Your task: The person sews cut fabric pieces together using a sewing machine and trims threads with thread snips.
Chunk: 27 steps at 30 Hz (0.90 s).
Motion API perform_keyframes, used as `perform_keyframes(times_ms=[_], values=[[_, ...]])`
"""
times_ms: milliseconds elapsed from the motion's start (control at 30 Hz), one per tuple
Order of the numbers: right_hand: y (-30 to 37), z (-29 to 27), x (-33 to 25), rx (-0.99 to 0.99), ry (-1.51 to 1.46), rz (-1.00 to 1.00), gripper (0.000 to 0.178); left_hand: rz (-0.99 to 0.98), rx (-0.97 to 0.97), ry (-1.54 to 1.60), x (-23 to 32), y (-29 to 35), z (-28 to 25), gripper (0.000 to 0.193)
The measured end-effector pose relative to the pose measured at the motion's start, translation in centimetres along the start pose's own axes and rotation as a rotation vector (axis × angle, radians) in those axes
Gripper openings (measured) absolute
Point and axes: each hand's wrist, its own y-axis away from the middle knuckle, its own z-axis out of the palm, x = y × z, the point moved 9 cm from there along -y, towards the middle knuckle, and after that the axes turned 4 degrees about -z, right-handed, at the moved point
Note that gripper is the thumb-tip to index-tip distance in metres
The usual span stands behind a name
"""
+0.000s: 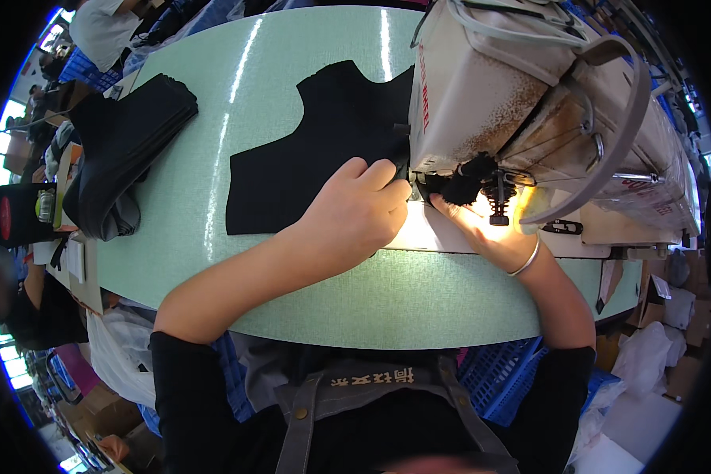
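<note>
A flat black fabric piece [280, 178] with curved cut-outs lies on the pale green table, its right side reaching under the sewing machine [474, 87]. My left hand [363, 204] is closed, its curled fingers gripping the fabric's edge just left of the lit needle area. On the other side, my right hand [490, 233] lies low under the machine head. One of its digits stretches toward the dark cloth at the needle; its other fingers are mostly hidden behind the tension spring [498, 201] and a dark fuzzy bundle [468, 180].
A folded stack of black fabric pieces [126, 150] lies at the table's left. The sewing machine, covered in white plastic with a grey hose [636, 118], fills the upper right. Blue baskets [498, 379] stand below the table's curved near edge. Another person [107, 31] is at the far left.
</note>
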Motion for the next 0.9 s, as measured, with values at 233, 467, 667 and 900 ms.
perform_keyframes(times_ms=[233, 467, 667, 900], values=[[-0.4, -0.6, -2.0, 0.152, 0.093, -0.096, 0.038, -0.031, 0.074, -0.041, 1.0, 0.0, 0.5, 0.012], [0.7, -1.1, -5.4, 0.411, 0.643, -0.282, 0.037, -0.12, 0.111, -0.027, 1.2, 0.3, 0.6, 0.013], [-0.3, -1.2, -5.9, 0.489, 0.547, -0.321, 0.035, -0.054, 0.125, -0.135, 2.4, 0.3, 1.4, 0.013], [0.8, -2.3, -4.4, 0.445, 0.362, -0.336, 0.034, -0.259, 0.065, -0.165, 0.4, 0.2, -0.3, 0.017]])
